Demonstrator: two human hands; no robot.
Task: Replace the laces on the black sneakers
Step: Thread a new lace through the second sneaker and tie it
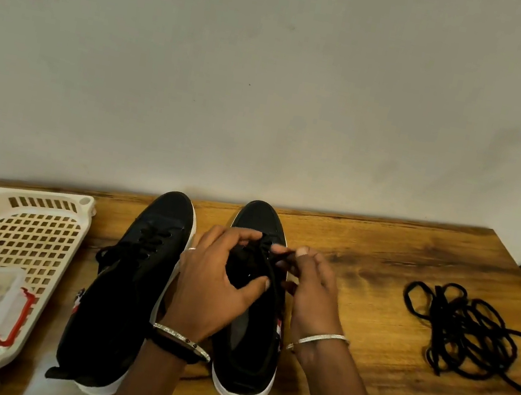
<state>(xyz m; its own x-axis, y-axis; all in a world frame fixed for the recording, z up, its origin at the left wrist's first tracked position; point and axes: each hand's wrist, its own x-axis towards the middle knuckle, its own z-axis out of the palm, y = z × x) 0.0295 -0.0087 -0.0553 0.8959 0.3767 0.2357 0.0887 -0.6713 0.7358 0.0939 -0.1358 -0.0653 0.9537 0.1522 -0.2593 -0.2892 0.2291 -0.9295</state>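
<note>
Seemingly early days, from the head view. Both black sneakers stand side by side on the table (381, 253), toes far. The left sneaker (130, 278) is fully laced, its ends trailing loose. Over the right sneaker (260, 218), the left hand (213, 279) curls its fingers onto the eyelet rows, thumb on the tongue, while the right hand (312, 290) pinches the lace (275, 264) between thumb and fingertips. Whether that lace is going out or in, I cannot tell. A tangle of loose laces (465, 331) lies well apart at right, so most of the work likely remains.
</note>
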